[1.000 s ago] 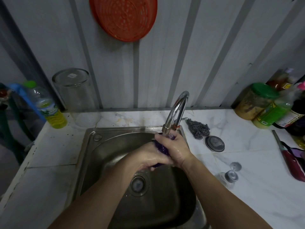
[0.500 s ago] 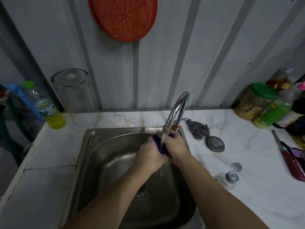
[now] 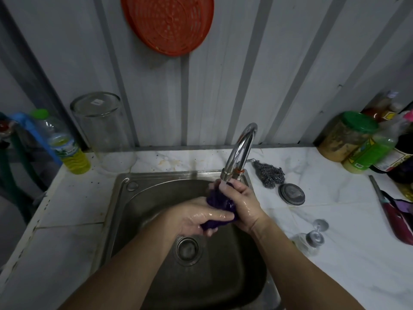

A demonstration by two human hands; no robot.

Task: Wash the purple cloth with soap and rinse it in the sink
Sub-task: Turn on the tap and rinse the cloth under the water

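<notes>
The purple cloth [image 3: 218, 202] is bunched up wet between both hands, right under the spout of the chrome tap [image 3: 240, 151], where water runs onto it. My left hand [image 3: 196, 217] grips its lower end from the left, fingers wrapped around it. My right hand [image 3: 242, 201] holds its upper part beside the spout. Both hands glisten with water above the steel sink [image 3: 125, 206], over its drain [image 3: 187, 248]. Most of the cloth is hidden inside the hands.
On the left of the counter stand a bottle of yellow liquid [image 3: 67, 146] and an upturned glass jar [image 3: 102, 130]. A steel scourer [image 3: 269, 173], a metal lid [image 3: 291, 194] and a tipped wine glass [image 3: 311, 239] lie to the right. Bottles and jars [image 3: 366, 142] crowd the right corner.
My left hand slid down and toward me along the cloth, pulling its lower end out. My right hand stayed beside the spout with the upper end.
</notes>
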